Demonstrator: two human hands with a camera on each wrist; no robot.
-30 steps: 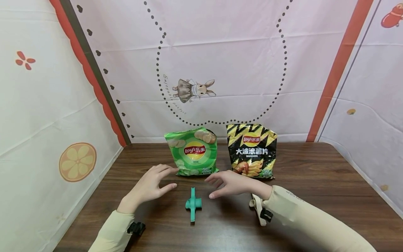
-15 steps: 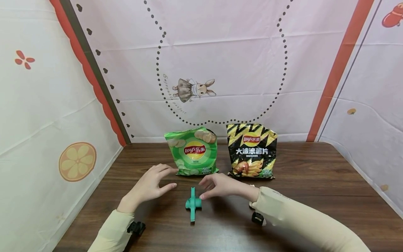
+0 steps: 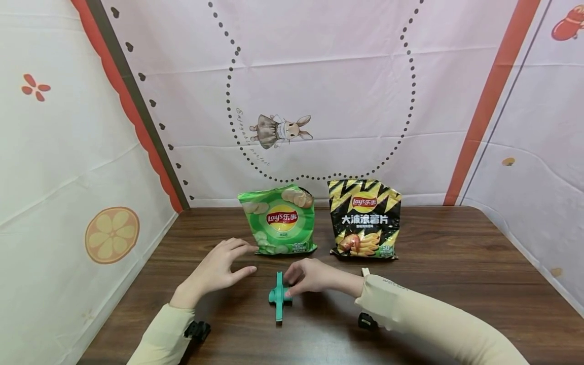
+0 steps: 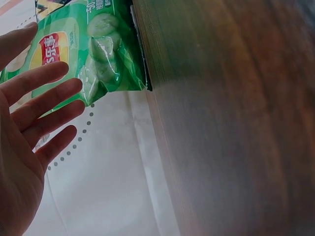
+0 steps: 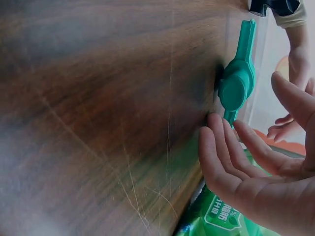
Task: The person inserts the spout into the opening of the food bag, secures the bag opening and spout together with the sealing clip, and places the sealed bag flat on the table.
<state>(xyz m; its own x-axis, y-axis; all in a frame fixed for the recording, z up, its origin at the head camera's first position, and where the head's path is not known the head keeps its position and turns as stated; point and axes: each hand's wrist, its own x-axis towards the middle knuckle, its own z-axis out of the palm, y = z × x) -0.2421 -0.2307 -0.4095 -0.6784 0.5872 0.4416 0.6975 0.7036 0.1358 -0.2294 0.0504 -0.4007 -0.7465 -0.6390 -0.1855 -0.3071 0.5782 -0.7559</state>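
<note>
A teal bag clip with a round capped spout [image 3: 277,296] lies on the wooden table, its long bar pointing away from the person. My right hand [image 3: 315,277] is at its right side, thumb tip overlapping the spout in the head view. In the right wrist view, the fingers [image 5: 236,169] are loosely bent, fingertips by the clip's lower end, with nothing gripped. My left hand [image 3: 218,267] hovers to the left of the clip, fingers spread and holding nothing. Its fingertips come near the lower left corner of a green chip bag [image 3: 281,220].
A black and yellow chip bag [image 3: 364,220] stands upright to the right of the green one. The tip of a cream clip [image 3: 365,272] shows behind the right sleeve, which hides the rest. A printed cloth backdrop [image 3: 319,101] rises behind the table [image 3: 438,253].
My right hand has moved left and slightly nearer the person, up to the teal clip. Its sleeve now covers most of the cream clip. The left hand has stayed in place.
</note>
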